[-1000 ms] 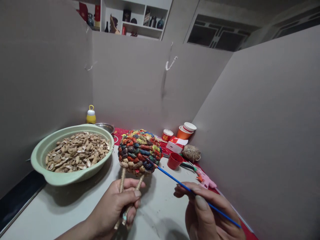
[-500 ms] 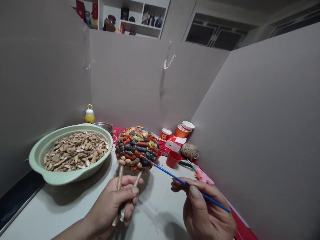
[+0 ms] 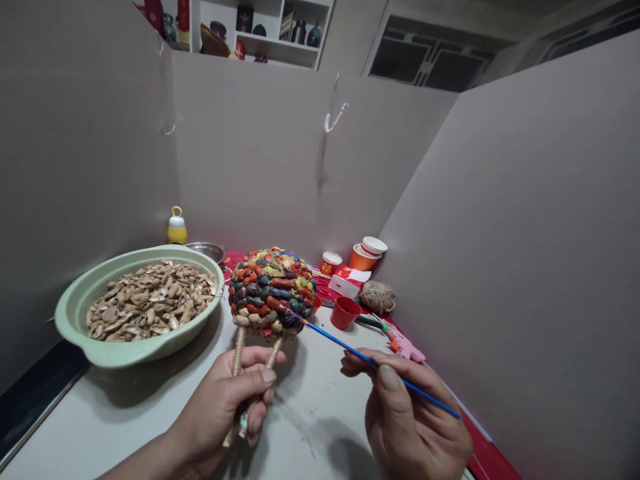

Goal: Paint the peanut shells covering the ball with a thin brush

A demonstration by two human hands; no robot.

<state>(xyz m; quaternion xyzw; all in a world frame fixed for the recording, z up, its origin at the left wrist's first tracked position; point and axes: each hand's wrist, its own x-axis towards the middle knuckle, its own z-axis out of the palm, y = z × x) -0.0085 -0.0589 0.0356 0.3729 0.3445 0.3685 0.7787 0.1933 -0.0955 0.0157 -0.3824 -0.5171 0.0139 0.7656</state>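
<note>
My left hand (image 3: 247, 393) is closed around the rope-wrapped legs (image 3: 239, 357) of a rounded craft piece. Its dome (image 3: 273, 293) is covered in peanut shells painted red, orange, yellow, blue and dark purple. Along the lower edge, several shells are still bare tan. Between the thumb and fingers of my right hand (image 3: 413, 413) is a thin blue paintbrush (image 3: 345, 345). The brush tip touches the dome's lower right side, among dark blue and red shells.
At left stands a green colander (image 3: 70, 320) full of peanut shells, with a metal bowl (image 3: 207, 250) and yellow bottle (image 3: 177, 230) behind. A red cup (image 3: 345, 313), twine ball (image 3: 377, 297), paper cups (image 3: 370, 250) and cotton-swab tub (image 3: 331, 263) sit at right. Grey panels surround the table.
The brush tip has shifted slightly up and left on the dome, near a red shell. The whole view has drifted a little; both hands keep their holds.
</note>
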